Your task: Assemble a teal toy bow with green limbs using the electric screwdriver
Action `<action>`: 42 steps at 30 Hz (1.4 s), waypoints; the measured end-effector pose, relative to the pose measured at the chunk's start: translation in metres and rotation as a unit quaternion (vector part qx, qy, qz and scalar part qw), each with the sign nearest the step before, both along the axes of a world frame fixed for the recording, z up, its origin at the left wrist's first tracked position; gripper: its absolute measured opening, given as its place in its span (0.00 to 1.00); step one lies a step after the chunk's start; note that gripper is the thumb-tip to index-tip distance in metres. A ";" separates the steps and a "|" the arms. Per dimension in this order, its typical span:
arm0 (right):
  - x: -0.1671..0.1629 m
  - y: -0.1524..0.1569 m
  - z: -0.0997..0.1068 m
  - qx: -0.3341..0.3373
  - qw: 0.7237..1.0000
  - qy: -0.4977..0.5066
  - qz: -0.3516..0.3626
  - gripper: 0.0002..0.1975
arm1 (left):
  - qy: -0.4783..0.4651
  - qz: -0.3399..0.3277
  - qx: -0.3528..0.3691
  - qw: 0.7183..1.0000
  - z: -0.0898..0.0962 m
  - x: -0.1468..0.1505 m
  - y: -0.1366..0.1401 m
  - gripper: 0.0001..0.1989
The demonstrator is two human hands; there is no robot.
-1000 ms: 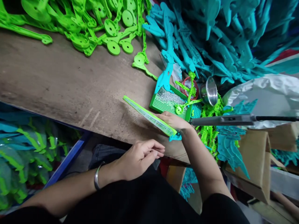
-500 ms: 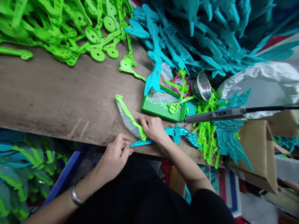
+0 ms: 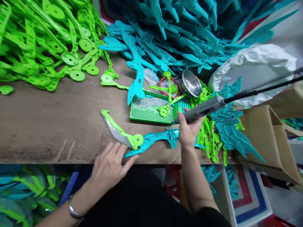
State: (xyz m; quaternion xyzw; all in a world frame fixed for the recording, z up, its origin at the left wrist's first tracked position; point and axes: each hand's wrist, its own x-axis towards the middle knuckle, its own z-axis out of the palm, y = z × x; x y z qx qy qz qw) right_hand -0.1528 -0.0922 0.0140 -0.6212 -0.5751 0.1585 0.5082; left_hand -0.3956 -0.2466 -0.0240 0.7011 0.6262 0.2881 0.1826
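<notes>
A long teal plastic piece (image 3: 156, 136) lies along the near edge of the table. Joined or laid onto its left end is a lime-green plastic arm (image 3: 120, 130) with a round disc (image 3: 138, 139) and a translucent grey blade (image 3: 113, 130). My left hand (image 3: 110, 164) rests over the blade's lower end and the teal tip, fingers stretched and thumb apart. My right hand (image 3: 189, 134) is around a grey electric screwdriver (image 3: 203, 108), thumb on the near side, some fingers hidden behind it. The tool's tip points left, by the tray's corner.
A green tray (image 3: 151, 118) of small metal screws stands behind the piece, with a red basket (image 3: 163, 80) and steel bowl (image 3: 191, 83) beyond. Lime-green parts (image 3: 30, 47) heap at left, teal parts (image 3: 165, 41) at the back. A cardboard box (image 3: 262, 138) stands right.
My right hand has left the green arm and moved right to the screwdriver. The green disc now shows on the teal piece. My left hand's fingers have spread. The view has shifted.
</notes>
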 end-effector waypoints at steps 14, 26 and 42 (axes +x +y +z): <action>-0.019 0.020 0.026 -0.020 0.965 0.178 0.190 0.26 | -0.280 -0.062 -0.346 0.894 0.015 0.049 0.219 0.09; -0.057 0.049 0.001 0.018 0.949 0.219 0.227 0.15 | -0.221 -0.022 -0.256 0.941 0.002 0.032 0.217 0.11; -0.075 0.068 -0.031 0.048 0.948 0.236 0.209 0.13 | -0.172 0.069 -0.124 0.975 0.033 -0.040 0.079 0.17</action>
